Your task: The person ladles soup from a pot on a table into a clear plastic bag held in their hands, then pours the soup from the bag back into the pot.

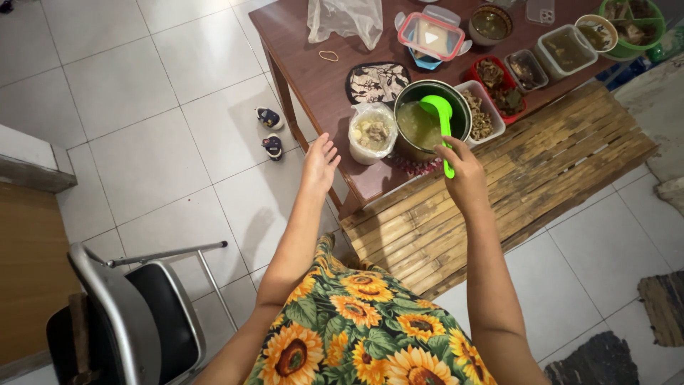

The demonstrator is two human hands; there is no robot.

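**Desk:** What's the right hand got?

**Me:** From my feed, the right hand is closed around the handle of a green ladle. The fingers wrap the lower part of the handle, and its tip pokes out just below them. The bowl of the ladle sits well ahead of the fingers, over the rim of the pot, just above the greenish soup inside.

**Desk:** And the left?

**Me:** The left hand is open, fingers spread and holding nothing. It hovers at the near edge of the table, just beside a plastic bag of food, not touching it as far as I can see.

**Desk:** Where's the pot against the bag?

**Me:** Right next to it, bag on the left, pot on the right; they look to be touching. A white tub of brown food stands against the pot's far side, and a dark patterned plate lies behind the bag.

**Desk:** Anything else close?

**Me:** A red-lidded box and a crumpled clear bag further back on the table. A bamboo mat lies on the floor under the right arm, and a chair stands at lower left.
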